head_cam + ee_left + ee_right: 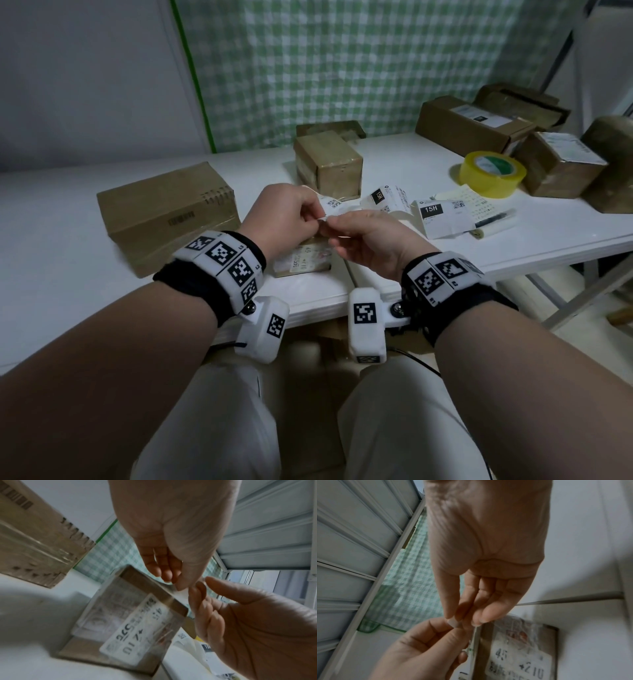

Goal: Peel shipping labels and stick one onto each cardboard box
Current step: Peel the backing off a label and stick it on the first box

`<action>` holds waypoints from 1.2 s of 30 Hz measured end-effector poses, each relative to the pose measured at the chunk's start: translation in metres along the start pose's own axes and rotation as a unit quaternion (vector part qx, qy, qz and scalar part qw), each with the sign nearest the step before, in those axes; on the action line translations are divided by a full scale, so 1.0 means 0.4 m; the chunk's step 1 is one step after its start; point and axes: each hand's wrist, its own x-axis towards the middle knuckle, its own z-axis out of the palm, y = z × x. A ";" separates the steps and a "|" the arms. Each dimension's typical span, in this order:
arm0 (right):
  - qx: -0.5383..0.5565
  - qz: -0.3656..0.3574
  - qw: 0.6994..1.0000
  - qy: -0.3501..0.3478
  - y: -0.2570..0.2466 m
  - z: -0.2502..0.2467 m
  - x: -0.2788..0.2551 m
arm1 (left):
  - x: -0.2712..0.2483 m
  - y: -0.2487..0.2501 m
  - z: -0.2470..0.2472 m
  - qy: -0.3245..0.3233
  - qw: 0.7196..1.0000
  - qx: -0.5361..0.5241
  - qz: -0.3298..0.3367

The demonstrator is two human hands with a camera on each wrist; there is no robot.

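Both hands meet above the table's front edge and pinch one white shipping label (337,209) between them. My left hand (308,214) grips its left end with thumb and fingertips (178,584). My right hand (342,224) pinches the same label (181,596) from the right, its fingertips (465,620) against the left hand's. Directly below lies a small flat cardboard box (303,262) that carries a printed label (133,632) under clear tape. A large cardboard box (168,209) stands to the left and a small cube-shaped one (329,164) behind the hands.
More loose labels (442,216) lie on the white table (68,274) right of the hands, beside a yellow tape roll (491,173). Several cardboard boxes (472,126), some labelled, crowd the back right corner. A green checked curtain hangs behind.
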 end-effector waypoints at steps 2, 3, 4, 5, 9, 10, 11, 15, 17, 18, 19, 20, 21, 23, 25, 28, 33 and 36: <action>-0.004 0.004 1.000 0.000 0.012 -0.003 0.000 | -0.004 -0.003 0.011 -0.001 1.000 0.007 -0.003; -0.007 0.006 1.000 0.002 0.016 -0.005 -0.001 | -0.006 -0.004 0.016 0.001 1.000 0.012 -0.004; -0.010 0.006 1.000 0.003 0.019 -0.006 -0.001 | -0.007 -0.005 0.020 0.003 1.000 0.016 -0.004; -0.011 0.007 1.000 0.003 0.021 -0.007 -0.002 | -0.008 -0.005 0.023 0.004 1.000 0.020 -0.004; -0.015 0.007 1.000 0.011 0.022 -0.004 -0.002 | -0.008 -0.006 0.028 0.005 1.000 0.028 0.000; -0.016 0.006 1.000 0.014 0.023 -0.003 -0.001 | -0.007 -0.008 0.029 0.006 0.999 0.032 0.003; -0.017 0.006 1.000 0.015 0.023 -0.002 -0.002 | -0.005 -0.010 0.031 0.009 0.999 0.037 0.007; -0.018 0.006 1.000 0.018 0.024 0.001 -0.004 | -0.002 -0.019 0.037 0.030 0.997 0.060 0.028; -0.027 0.006 0.999 0.023 0.023 0.002 -0.004 | -0.003 -0.019 0.038 0.031 0.996 0.073 0.036; -0.031 0.005 0.999 0.026 0.023 0.003 -0.003 | -0.003 -0.019 0.040 0.030 0.996 0.076 0.037; -0.034 0.005 0.999 0.030 0.023 0.003 -0.002 | -0.003 -0.019 0.040 0.030 0.996 0.078 0.039; -0.034 0.004 0.999 0.033 0.024 0.005 -0.001 | -0.004 -0.019 0.041 0.030 0.996 0.079 0.040; -0.032 0.004 0.999 0.035 0.024 0.005 0.000 | -0.004 -0.019 0.042 0.031 0.996 0.079 0.042; -0.029 0.002 0.999 0.038 0.025 0.006 0.001 | -0.005 -0.019 0.042 0.032 0.996 0.074 0.044; -0.026 0.001 0.999 0.042 0.026 0.009 0.002 | -0.005 -0.019 0.041 0.032 0.996 0.068 0.047; -0.014 -0.011 0.999 0.051 0.026 0.010 0.005 | -0.007 -0.019 0.040 0.028 0.997 0.054 0.048; -0.024 -0.049 0.996 0.066 0.019 0.006 0.004 | -0.017 -0.004 0.022 -0.008 1.000 -0.001 0.027; -0.053 -0.072 0.993 0.072 0.015 0.009 0.003 | -0.018 0.002 0.010 -0.017 0.999 -0.030 0.005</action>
